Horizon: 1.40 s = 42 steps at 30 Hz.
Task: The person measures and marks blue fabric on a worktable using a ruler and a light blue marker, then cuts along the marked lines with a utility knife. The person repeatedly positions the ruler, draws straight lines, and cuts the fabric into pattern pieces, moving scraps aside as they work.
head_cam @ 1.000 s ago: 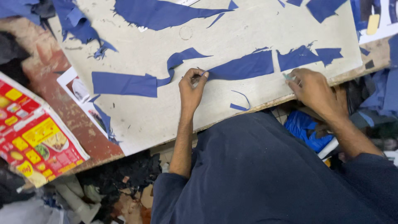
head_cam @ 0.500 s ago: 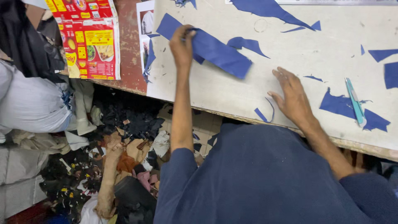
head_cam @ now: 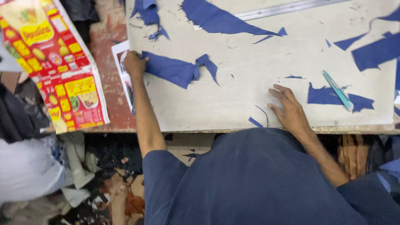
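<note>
My left hand (head_cam: 134, 63) grips the end of a long blue fabric strip (head_cam: 178, 71) at the left edge of a pale cutting board (head_cam: 233, 100). The strip lies twisted across the board toward the middle. My right hand (head_cam: 289, 109) rests flat on the board near its front edge, fingers spread, holding nothing. A teal utility knife (head_cam: 337, 90) lies to the right of that hand on another blue scrap (head_cam: 325, 96). A thin curled blue offcut (head_cam: 259, 120) sits just left of my right hand.
More blue fabric pieces (head_cam: 216, 18) and a metal ruler (head_cam: 283, 8) lie at the board's far side. A red and yellow printed bag (head_cam: 58, 62) lies on the reddish table (head_cam: 110, 83) at left. Fabric scraps and bags (head_cam: 83, 175) cover the floor below.
My left hand has dragged the blue strip toward the board's left edge. My right hand stays flat on the board. The view has shifted left.
</note>
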Each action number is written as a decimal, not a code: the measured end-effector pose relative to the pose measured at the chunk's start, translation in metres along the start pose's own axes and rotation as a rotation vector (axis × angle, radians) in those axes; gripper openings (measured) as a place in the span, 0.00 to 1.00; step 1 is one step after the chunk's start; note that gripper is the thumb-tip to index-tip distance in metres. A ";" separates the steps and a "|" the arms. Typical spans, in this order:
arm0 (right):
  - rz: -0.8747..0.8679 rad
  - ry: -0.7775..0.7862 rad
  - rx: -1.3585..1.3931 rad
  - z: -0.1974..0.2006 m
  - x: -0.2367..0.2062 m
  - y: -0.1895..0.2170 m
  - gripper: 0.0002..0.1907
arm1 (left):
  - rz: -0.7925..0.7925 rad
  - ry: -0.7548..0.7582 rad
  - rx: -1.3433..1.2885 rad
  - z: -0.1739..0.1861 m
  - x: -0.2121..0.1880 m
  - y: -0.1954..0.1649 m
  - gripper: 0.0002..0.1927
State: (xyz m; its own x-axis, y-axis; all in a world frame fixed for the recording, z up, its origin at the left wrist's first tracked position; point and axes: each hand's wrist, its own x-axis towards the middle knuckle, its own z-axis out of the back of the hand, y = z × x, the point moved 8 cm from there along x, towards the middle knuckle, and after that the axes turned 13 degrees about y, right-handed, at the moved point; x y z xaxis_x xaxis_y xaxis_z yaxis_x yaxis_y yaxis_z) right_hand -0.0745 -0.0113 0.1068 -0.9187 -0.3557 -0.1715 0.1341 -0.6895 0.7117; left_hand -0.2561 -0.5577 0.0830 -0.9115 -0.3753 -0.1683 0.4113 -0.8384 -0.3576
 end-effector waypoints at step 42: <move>0.337 -0.476 -0.320 0.275 0.157 -0.111 0.28 | -0.946 0.785 -0.719 -0.300 -0.217 -0.556 0.11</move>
State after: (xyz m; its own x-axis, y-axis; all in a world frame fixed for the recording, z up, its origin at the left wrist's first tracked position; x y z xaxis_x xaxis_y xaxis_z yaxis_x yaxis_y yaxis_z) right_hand -0.3354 0.1829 0.1886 -0.8612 -0.3176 0.3968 0.4788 -0.7690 0.4236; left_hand -0.2848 0.1089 0.0428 -0.6981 0.7157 0.0208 -0.2101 -0.1769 -0.9615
